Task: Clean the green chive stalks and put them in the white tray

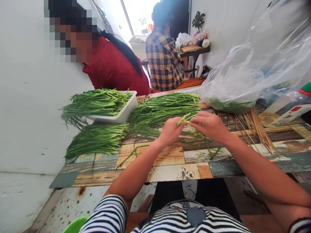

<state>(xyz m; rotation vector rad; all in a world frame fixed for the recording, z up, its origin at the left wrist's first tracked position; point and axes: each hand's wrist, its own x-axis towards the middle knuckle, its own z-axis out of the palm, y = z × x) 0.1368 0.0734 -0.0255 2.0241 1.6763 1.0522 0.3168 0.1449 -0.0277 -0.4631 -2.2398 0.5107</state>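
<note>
Green stalks (183, 120) lie held between the left hand (170, 130) and right hand (211, 126).

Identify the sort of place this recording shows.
Probably a small eatery or food-prep room: long green stalks piled on a patterned table, a white tub heaped with more, and thin brown sticks.

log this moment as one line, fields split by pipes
left hand: holding green stalks | right hand: pinching the same stalks | table left: white tub heaped with greens | table right: thin sticks, plastic bag
</note>
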